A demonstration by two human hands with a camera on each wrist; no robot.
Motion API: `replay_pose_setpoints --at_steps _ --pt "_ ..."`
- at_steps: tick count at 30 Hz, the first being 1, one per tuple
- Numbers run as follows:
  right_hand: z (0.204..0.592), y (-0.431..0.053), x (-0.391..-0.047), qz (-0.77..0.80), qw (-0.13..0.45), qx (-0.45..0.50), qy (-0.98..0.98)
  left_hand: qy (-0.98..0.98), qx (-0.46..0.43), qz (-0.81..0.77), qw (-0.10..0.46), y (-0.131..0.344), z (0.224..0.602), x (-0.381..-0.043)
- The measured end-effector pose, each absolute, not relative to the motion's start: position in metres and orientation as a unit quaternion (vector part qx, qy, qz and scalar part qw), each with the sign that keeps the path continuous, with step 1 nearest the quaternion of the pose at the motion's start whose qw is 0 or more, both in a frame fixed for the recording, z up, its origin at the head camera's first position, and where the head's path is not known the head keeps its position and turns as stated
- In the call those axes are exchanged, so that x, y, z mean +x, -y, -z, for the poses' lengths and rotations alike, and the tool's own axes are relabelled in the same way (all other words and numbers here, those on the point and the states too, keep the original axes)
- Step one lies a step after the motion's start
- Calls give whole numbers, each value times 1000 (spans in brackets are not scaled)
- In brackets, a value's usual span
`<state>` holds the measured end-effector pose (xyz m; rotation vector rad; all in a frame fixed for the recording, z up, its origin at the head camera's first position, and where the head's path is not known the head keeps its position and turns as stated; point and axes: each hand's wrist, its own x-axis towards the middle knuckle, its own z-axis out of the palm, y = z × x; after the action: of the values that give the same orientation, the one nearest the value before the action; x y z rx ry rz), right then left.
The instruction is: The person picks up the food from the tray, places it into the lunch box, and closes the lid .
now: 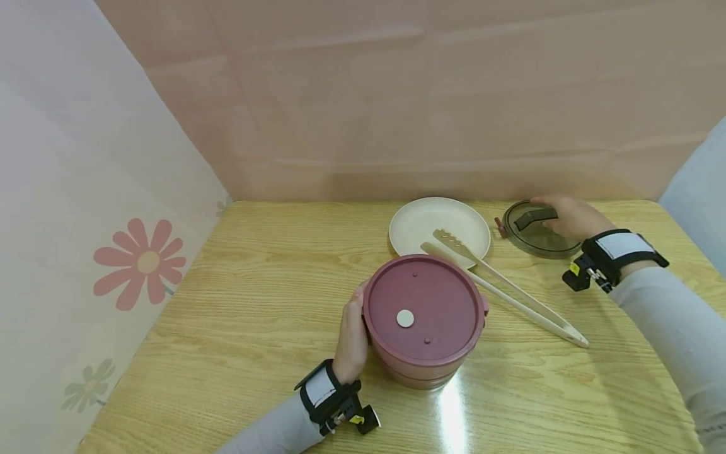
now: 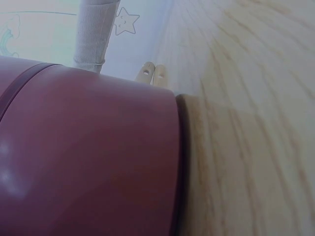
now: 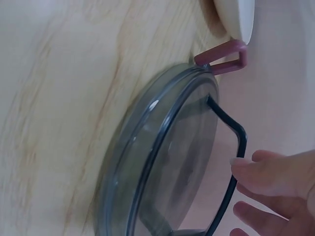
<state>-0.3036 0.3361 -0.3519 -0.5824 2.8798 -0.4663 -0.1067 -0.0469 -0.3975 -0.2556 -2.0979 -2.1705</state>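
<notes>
A dark pink pot [image 1: 428, 375] with a matching flat lid [image 1: 442, 309] bearing a white round spot stands at the table's middle. My left hand [image 1: 353, 334] rests along the pot's left side, its fingers reaching up near the rim. The left wrist view shows the pot wall [image 2: 108, 147], not the hand. At the back right lies a clear glass lid [image 1: 541, 243] with a dark arched handle [image 3: 238, 137] and a pink tab [image 3: 224, 54]. My right hand [image 1: 578, 217] is at that handle. In the right wrist view its thumb overlaps the handle and the other fingers are loosely spread.
A white plate [image 1: 411, 227] lies behind the pot, against the backdrop. Cream tongs [image 1: 524, 299] lie spread beside the pot, their heads over the plate and their joined end toward the right. The wooden table [image 1: 272, 284] meets a cloth wall [image 1: 340, 126] at the back.
</notes>
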Motion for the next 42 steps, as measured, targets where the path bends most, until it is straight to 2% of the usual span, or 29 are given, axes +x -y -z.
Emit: replay_pose_setpoints --at_steps 15,29,42 --pt "356 -342 -305 132 80 -179 -972 692 -74 716 53 45 399 -106" --pt "360 -343 -306 127 42 -187 -973 693 -78 714 53 45 398 -107" --pt "358 -354 -306 132 45 -185 -973 695 -88 711 58 44 397 -109"
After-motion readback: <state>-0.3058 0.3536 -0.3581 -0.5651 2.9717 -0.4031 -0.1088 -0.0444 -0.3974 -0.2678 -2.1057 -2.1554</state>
